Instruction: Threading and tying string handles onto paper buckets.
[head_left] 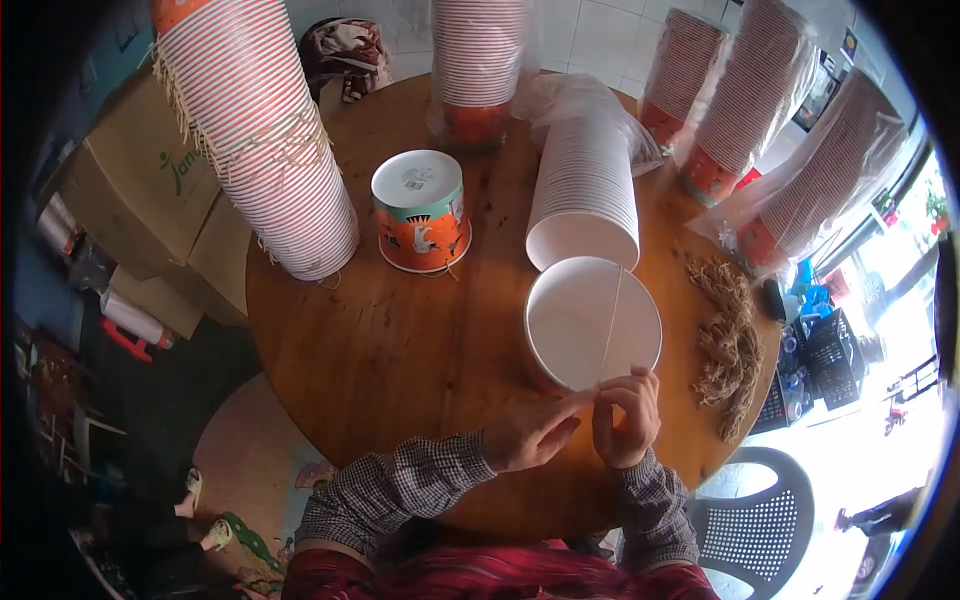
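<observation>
Pinching a thin string [610, 325] stretched across the mouth of a white paper bucket [592, 322] near the table [400, 350] edge, left hand [530, 432] and right hand [627, 418] both clenched on its near end; risking, by judgement, a slipped string or a tipped, crumpled bucket from too hard a pull, possibly nudging the lying cup stack [585, 195] or twine bundle [728, 345] beside it

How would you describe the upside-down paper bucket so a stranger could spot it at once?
On the round wooden table, look between the tall leaning cup stack and the white stack lying on its side. The single bucket stands alone, upside down, its orange printed wall and white base showing.
</observation>
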